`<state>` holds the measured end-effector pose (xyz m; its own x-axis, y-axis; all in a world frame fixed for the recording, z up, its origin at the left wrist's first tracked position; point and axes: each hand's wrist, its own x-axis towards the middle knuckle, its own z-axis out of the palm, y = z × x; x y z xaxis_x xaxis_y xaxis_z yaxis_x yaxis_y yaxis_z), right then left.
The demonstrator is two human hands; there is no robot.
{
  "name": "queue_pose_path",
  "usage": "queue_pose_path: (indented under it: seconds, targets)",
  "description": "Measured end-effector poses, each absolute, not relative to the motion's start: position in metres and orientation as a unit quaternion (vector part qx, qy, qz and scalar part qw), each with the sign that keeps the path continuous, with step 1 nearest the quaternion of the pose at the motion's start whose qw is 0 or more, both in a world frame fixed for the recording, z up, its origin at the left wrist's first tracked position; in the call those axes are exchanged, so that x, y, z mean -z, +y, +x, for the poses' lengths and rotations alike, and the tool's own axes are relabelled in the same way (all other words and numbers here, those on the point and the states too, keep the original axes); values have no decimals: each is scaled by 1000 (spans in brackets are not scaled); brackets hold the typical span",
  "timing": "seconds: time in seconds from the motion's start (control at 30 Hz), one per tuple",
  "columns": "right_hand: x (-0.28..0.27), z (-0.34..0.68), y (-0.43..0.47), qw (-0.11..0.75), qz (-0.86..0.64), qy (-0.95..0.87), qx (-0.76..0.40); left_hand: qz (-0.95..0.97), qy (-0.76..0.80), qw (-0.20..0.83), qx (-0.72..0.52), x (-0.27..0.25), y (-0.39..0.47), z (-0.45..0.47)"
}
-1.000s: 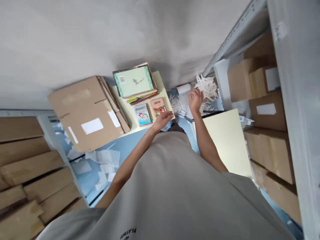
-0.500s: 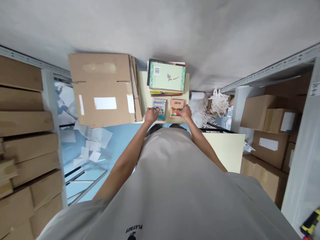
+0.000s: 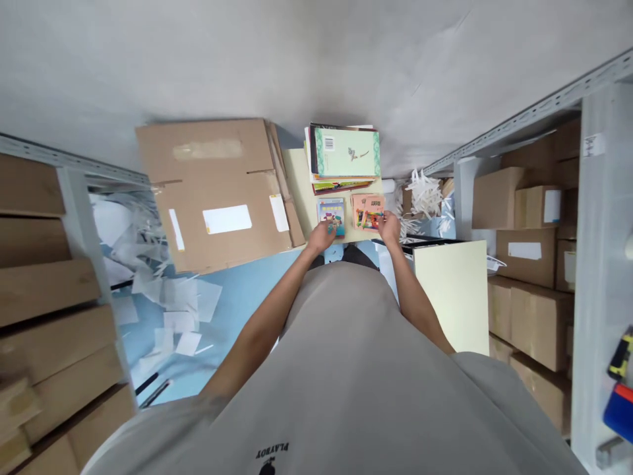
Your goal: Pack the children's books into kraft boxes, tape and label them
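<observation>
Two pink booklets [image 3: 364, 208] or more lie on the pale table [image 3: 302, 178], just to the right of a blue booklet [image 3: 331, 208] and apart from it. Half a second ago the pink pile shows a single cover; now a second one peeks out at its left, so the edges no longer line up and more than one copy can be told. The pink covers carry dark lettering above a bright picture, the blue one yellow lettering above cartoon figures. At the pink pile the right hand [image 3: 390, 229] is narrow, its thumb over the near right corner, its fingers curled at the edge, apparently holding it. The left hand [image 3: 321, 237] is curled at the blue booklet's near left corner; whether it pinches the booklet cannot be told. Just beyond both stands a taller stack of books [image 3: 346, 152], green on top. Flattened cardboard [image 3: 220, 185] leans to the left, and white paper shreds [image 3: 426, 191] heap to the right.
</observation>
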<state>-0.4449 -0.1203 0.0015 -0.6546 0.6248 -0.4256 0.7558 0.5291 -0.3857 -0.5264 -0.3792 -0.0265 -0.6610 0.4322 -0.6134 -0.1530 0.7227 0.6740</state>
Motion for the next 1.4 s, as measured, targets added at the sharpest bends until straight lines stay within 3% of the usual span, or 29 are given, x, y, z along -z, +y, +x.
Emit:
queue_pose_path:
  seconds: [0.17,0.27,0.6,0.8,0.97,1.07,1.23,1.4]
  targets:
    - [-33,-387,-143,0,387,791,474,37,719,450,-529,14,-363,-503]
    - [-50,-352,-162,-44,387,751,533,67,617,503,-602,-1,-352,-490]
    - [-89,-285,-154,-204,427,733,489,227,629,475,-572,-67,-304,-458]
    - [-94,-213,-98,-303,472,673,481,264,581,504,-583,-89,-227,-404]
    - [-102,-136,-48,-372,520,654,403,267,570,514,-582,-90,-149,-332]
    - [-108,-95,-30,-384,525,645,401,290,581,496,-576,-90,-108,-286]
    - [-109,-57,-23,-368,524,562,524,381,588,485,-524,-101,-74,-213]
    - [-104,-19,-10,-379,571,515,514,416,595,475,-497,-107,-62,-189]
